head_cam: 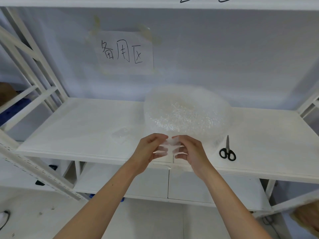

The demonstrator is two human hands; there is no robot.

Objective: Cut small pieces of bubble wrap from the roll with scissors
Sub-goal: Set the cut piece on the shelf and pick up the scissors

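Note:
A big roll of clear bubble wrap point(187, 111) lies on the white shelf point(77, 128), right of middle. In front of it, over the shelf's front edge, both hands hold one small piece of bubble wrap point(170, 146) between them. My left hand point(149, 150) pinches its left side and my right hand point(191, 150) pinches its right side. Black-handled scissors point(227, 150) lie shut on the shelf to the right of my right hand, blades pointing away from me. Another small clear piece point(120, 133) lies on the shelf left of the roll.
A paper sign with handwritten characters point(124, 52) is taped to the back wall. White rack posts point(34, 69) stand at the left and right. A lower shelf point(172, 187) sits under the work shelf.

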